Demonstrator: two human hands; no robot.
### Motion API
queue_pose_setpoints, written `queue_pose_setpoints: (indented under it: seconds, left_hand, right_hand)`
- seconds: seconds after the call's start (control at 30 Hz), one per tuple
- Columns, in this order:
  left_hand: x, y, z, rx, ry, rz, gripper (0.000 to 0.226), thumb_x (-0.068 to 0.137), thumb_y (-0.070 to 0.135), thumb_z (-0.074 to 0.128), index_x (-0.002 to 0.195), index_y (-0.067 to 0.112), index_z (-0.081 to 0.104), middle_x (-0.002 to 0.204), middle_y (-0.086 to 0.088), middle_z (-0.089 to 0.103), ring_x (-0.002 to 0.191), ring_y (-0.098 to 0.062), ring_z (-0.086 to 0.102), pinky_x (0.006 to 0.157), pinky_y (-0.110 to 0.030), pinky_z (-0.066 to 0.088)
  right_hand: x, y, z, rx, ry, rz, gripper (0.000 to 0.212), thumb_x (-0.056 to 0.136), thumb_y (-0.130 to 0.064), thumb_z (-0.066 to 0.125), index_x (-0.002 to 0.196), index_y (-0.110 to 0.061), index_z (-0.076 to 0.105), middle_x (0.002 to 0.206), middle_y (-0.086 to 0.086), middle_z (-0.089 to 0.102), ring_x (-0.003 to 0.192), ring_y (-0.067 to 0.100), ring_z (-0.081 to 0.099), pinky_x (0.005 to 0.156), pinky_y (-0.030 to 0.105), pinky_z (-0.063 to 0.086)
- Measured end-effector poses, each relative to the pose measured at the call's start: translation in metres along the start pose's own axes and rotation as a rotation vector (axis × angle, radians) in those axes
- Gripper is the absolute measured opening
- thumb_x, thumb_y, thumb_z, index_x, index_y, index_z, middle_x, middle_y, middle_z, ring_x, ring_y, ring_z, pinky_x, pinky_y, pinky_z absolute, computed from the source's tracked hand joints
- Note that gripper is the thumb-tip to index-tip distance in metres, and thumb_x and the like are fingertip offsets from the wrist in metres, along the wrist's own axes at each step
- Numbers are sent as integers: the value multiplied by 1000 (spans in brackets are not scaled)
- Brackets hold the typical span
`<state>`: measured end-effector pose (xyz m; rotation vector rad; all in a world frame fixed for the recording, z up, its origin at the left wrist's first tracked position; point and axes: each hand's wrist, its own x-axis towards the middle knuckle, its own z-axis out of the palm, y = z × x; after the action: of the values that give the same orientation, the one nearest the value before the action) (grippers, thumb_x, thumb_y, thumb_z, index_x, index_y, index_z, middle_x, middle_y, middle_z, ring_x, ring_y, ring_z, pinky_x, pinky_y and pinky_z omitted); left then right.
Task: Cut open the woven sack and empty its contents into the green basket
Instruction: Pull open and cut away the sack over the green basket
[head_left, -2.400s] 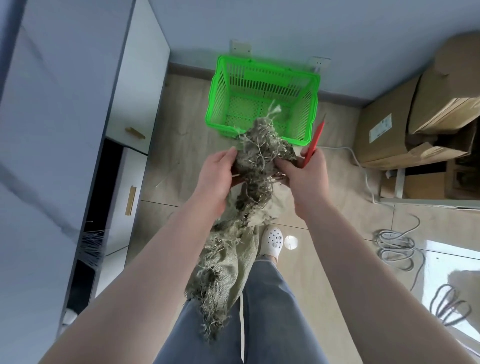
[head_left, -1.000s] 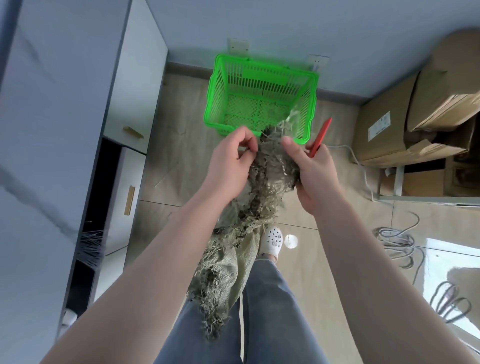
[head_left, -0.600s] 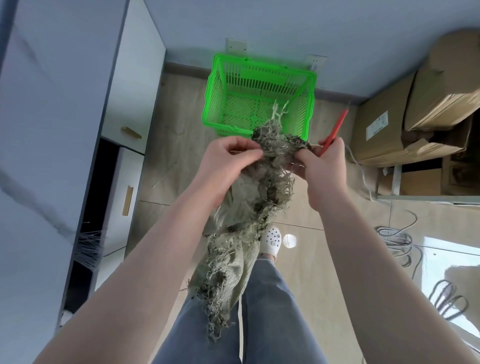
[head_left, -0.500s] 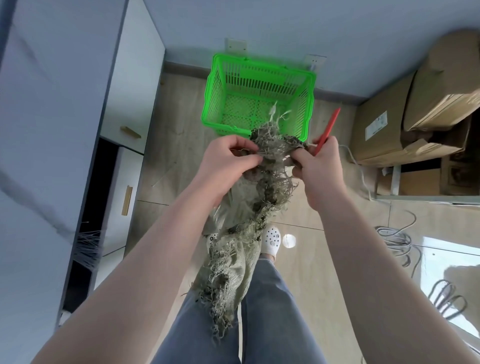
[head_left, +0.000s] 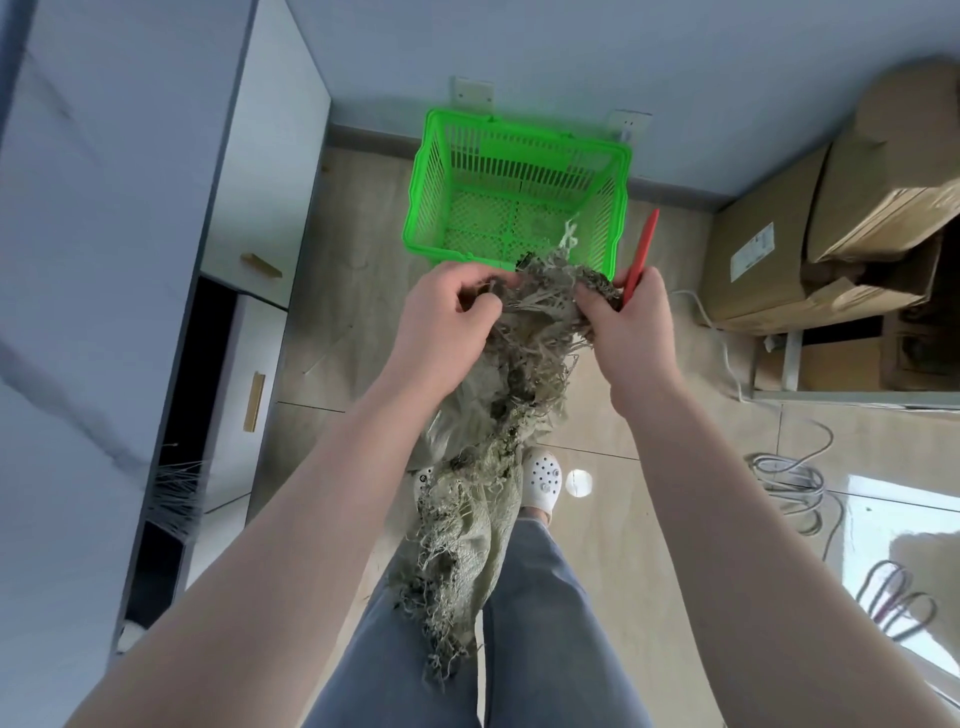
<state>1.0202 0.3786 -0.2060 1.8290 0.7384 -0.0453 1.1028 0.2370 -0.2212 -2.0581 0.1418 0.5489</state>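
Surroundings first: white cabinet (head_left: 260, 208) with brass handles along the left, dark gap below it; cardboard boxes (head_left: 831, 234) stacked far right against the wall; coiled grey cables (head_left: 789, 478) on the floor (head_left: 353, 260) right of the legs, one white cable running toward the boxes. Two wall sockets (head_left: 471, 93) on the far wall behind the green basket (head_left: 431, 171), which sits on the floor against that wall, mesh bottom looks mostly bare, contents cannot tell beyond that. White perforated clog (head_left: 543, 480) visible between the arms, grey trousers below. Nothing sits between the sack and the basket; the sack's frayed top overlaps the basket's near rim in view. Woven sack (head_left: 467, 519): dull olive-grey, heavily frayed, loose threads all over, dark dirty patches, hangs limp from hands down in front of the legs, looks slack. Left hand (head_left: 441, 322) fingers curled, pinching the sack's top edge on the left side. Right hand (head_left: 628, 322) fingers grasp the top edge on the right and also hold a red cutter (head_left: 641, 254), which sticks up toward the far side, next to the basket's right near corner. Top edge is bunched between the two hands.
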Motion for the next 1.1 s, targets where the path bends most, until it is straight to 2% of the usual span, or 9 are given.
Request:
queue_pose_setpoints:
  seconds: [0.1,0.2,0.33,0.4,0.57,0.7,0.8,0.97,1.1]
  left_hand:
    - [1,-3,2,47,16,-20,13,92,20,58,97,15,68,77,0,63,56,-1,46,48,-8,34]
    - [2,-5,4,31,2,-48,19,88,33,67,95,16,63,81,10,61,69,-2,53,58,-4,39]
    - [3,-4,7,-140,12,-97,17,86,29,70,92,14,63,83,3,66,75,-11,59,73,-23,47]
    - [4,-4,8,-133,13,-89,13,89,28,67,91,16,61,81,7,64,74,-8,58,69,-21,45]
    - [5,-8,3,138,3,10,15,99,32,51,98,17,49,74,14,47,64,1,44,55,-12,34]
    - [6,-13,5,215,1,71,20,100,32,46,107,13,50,80,11,51,69,-4,48,59,-25,33]
    - [6,-15,4,177,0,68,17,100,28,47,107,12,49,80,12,50,70,-4,47,59,-11,36]
    - [5,-11,3,69,37,48,10,100,24,49,104,15,49,76,15,49,65,1,45,60,-8,37]
    - [6,-9,2,38,43,26,9,100,24,47,95,17,48,71,11,47,57,3,42,58,-7,36]
  right_hand:
    - [1,1,-1,19,4,38,25,93,-25,63,93,-17,38,81,-2,41,74,16,41,68,31,37]
    - [-2,1,-2,129,8,87,25,91,-24,63,94,-15,40,80,-2,42,69,12,41,67,29,37]
    - [-10,-4,1,214,-152,96,43,79,-34,75,99,-13,42,92,7,50,79,16,49,70,29,44]
    - [-8,-5,4,80,-121,29,50,76,-36,79,103,-13,43,103,13,57,88,25,57,79,37,51]
    - [5,-4,-2,49,-10,-22,40,83,-22,74,95,-18,36,89,4,41,81,20,44,75,38,46]
    - [7,-1,-4,59,-16,26,39,84,-22,74,95,-16,36,88,3,40,81,20,46,77,41,47]
    - [4,-5,-10,55,-80,64,41,83,-33,74,92,-19,37,90,3,47,84,21,53,85,50,51]
    - [-22,-25,-29,-78,-12,-195,30,98,-42,39,78,-20,44,67,-6,42,59,12,37,59,39,33]
    - [-51,-26,-29,-349,-272,-238,37,102,-26,39,70,-20,57,57,-5,46,49,13,37,49,29,29]
